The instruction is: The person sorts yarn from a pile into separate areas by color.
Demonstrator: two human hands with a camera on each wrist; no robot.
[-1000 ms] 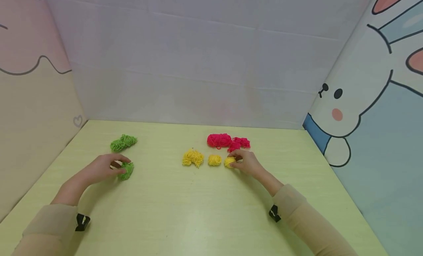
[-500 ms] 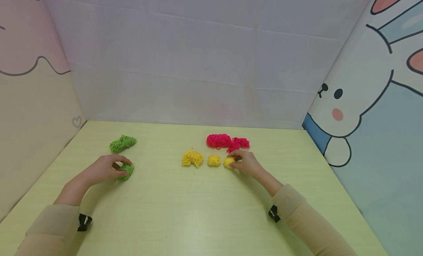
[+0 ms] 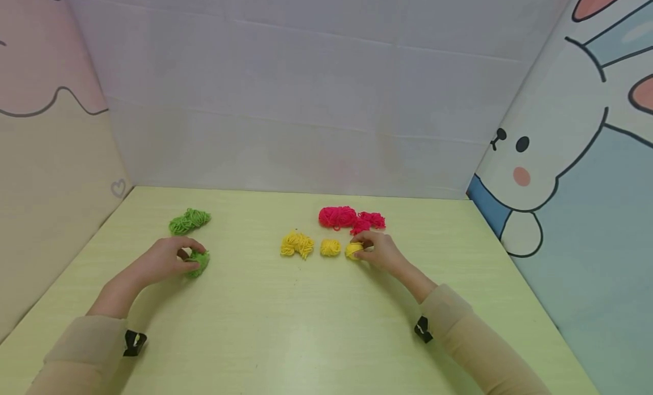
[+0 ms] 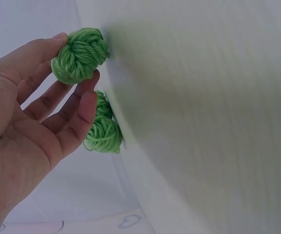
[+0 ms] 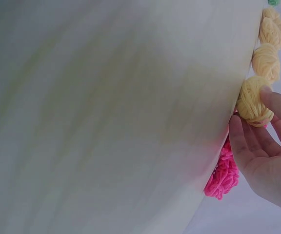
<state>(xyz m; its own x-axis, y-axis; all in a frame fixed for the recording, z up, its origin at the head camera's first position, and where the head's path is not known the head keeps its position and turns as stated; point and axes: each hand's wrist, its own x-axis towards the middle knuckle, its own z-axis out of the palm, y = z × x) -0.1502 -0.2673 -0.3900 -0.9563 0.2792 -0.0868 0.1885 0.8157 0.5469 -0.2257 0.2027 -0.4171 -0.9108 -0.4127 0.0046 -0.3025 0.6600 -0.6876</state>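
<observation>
My left hand (image 3: 165,260) pinches a small ball of green yarn (image 4: 82,54) between thumb and fingers, low over the table at the left. Just behind it lies a longer bundle of green yarn (image 3: 190,221). At centre right, my right hand (image 3: 381,250) holds a small yellow yarn ball (image 5: 252,103) between thumb and fingertips, right at the table surface. Left of that ball sit another yellow ball (image 3: 330,247) and a looser yellow bundle (image 3: 297,244), in a row. Pink yarn (image 3: 339,217) lies behind the yellow row, and the right fingers come close to its front part.
The pale green table (image 3: 285,327) ends at a grey-white back wall (image 3: 306,100). Printed panels stand at both sides, a rabbit drawing (image 3: 530,157) on the right one. A dark clip-like piece (image 3: 135,343) sits at the left cuff, another (image 3: 423,330) at the right.
My left hand has shifted slightly to the right with the green ball in its fingers. The right hand stays in place on the yellow ball.
</observation>
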